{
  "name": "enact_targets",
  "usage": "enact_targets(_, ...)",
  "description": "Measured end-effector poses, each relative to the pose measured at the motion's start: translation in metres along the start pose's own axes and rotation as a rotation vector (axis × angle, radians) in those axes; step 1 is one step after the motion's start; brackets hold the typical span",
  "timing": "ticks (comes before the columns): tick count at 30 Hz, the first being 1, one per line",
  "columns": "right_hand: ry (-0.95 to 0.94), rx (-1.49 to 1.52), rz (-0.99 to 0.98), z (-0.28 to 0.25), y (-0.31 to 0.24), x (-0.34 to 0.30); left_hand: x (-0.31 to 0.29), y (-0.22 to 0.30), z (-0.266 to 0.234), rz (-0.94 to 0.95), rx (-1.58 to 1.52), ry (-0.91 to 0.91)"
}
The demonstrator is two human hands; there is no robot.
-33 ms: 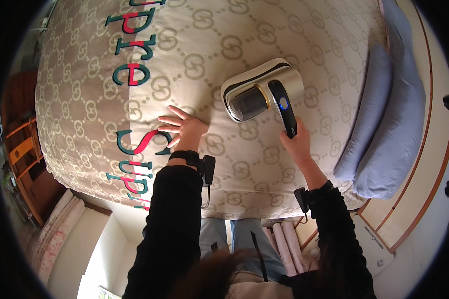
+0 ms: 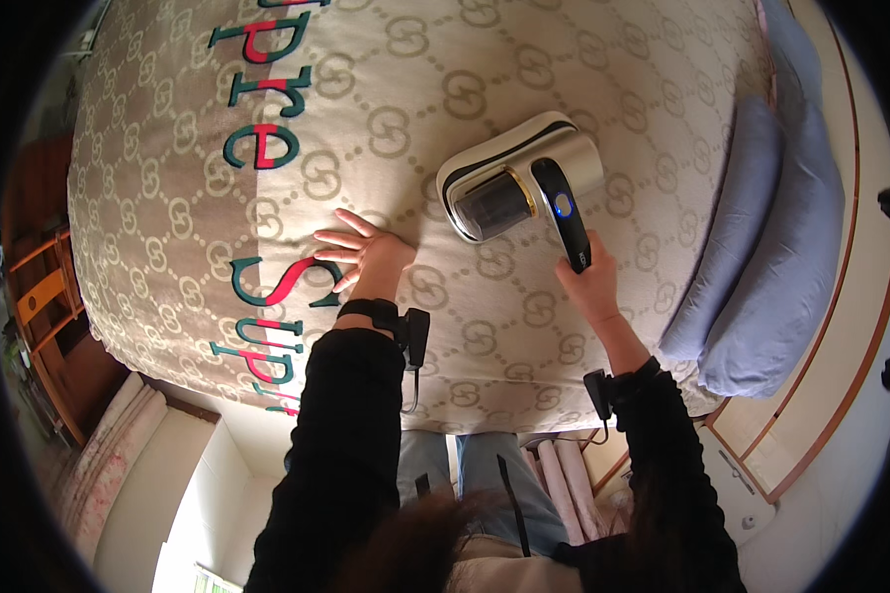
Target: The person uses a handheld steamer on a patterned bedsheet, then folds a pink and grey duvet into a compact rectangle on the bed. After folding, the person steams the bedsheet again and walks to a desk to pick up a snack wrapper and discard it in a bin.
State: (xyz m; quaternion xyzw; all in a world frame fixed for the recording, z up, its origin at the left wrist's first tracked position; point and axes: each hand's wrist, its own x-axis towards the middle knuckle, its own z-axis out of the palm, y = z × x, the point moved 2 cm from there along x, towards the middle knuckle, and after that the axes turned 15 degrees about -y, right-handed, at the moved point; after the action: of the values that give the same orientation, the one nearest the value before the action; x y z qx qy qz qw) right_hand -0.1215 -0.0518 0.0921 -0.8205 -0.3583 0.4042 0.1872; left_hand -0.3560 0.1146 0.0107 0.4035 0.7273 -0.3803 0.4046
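My right hand [image 2: 591,284] is wrapped round the black handle of a handheld mattress vacuum [image 2: 496,204]. The vacuum has a silver-gold body, a dark see-through dust cup and a blue light on its handle. Its head rests on a beige patterned blanket [image 2: 445,331] spread over a bed. To the left of the vacuum, my left hand [image 2: 378,259] lies flat on the blanket with its fingers spread, holding nothing. The fingertips reach the large red and green letters [image 2: 285,282] on the blanket. The underside of the vacuum is hidden.
Blue-grey pillows [image 2: 766,267] lie along the bed's right edge, beside a pale wooden border [image 2: 845,326]. A brown wooden chair [image 2: 44,295] stands off to the left. Pink floral curtains [image 2: 119,445] hang at the lower left. Each wrist wears a strapped black device with a cable.
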Motion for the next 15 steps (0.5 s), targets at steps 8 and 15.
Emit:
enact_targets(8,-0.085,-0.051,-0.304,0.022,-0.160,0.198,0.010,0.011,0.001,-0.191,0.081,0.079)
enact_targets(15,-0.071,-0.017,-0.404,0.046,-0.160,0.199,0.031,0.006,0.014,-0.277,0.232,0.158)
